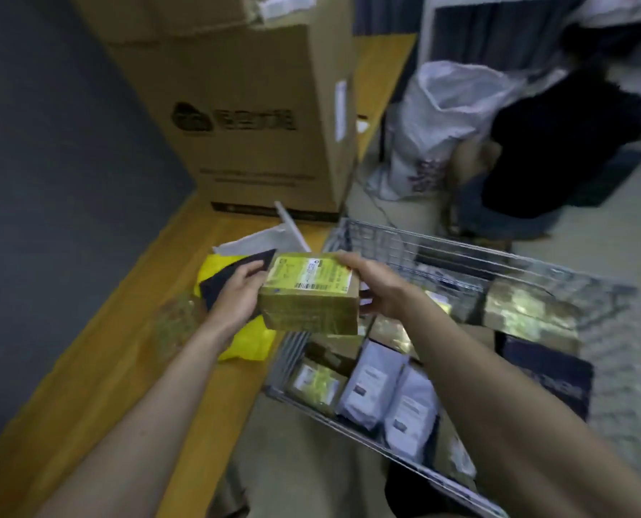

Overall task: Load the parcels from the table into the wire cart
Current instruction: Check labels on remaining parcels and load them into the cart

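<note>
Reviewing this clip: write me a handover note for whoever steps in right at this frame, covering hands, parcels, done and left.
Left hand and right hand both grip the taped box by its ends, holding it in the air over the table edge next to the cart.
Done: the cart already holds several parcels, among them white bags and small taped boxes.
Left: set this box into the cart, then move what remains on the table: a yellow bag, a dark mailer, a white mailer and a blurred clear packet at the left.
The big carton at the far end also stands on the table.
</note>
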